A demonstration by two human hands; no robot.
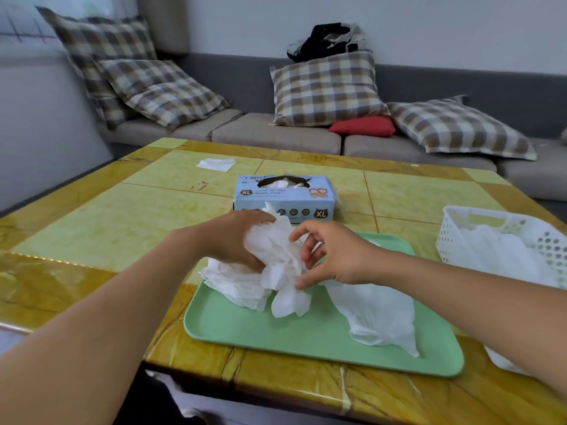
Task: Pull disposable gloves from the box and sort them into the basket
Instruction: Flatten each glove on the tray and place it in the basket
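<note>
A light blue glove box (pixel 285 197) marked XL stands on the table behind my hands, a white glove poking from its top opening. My left hand (pixel 236 234) grips a crumpled bunch of white gloves (pixel 276 256) above the green tray (pixel 306 338). My right hand (pixel 331 256) pinches the same bunch from the right with thumb and fingers. More white gloves lie in a heap (pixel 236 283) on the tray's left and one flat glove (pixel 377 314) on its right. The white perforated basket (pixel 451 228) at the right edge holds several gloves.
A white tissue (pixel 216 164) lies at the far left of the yellow tiled table (pixel 107 222). A grey sofa with plaid cushions (pixel 325 87), a red cushion (pixel 363 125) and a dark bag runs behind the table.
</note>
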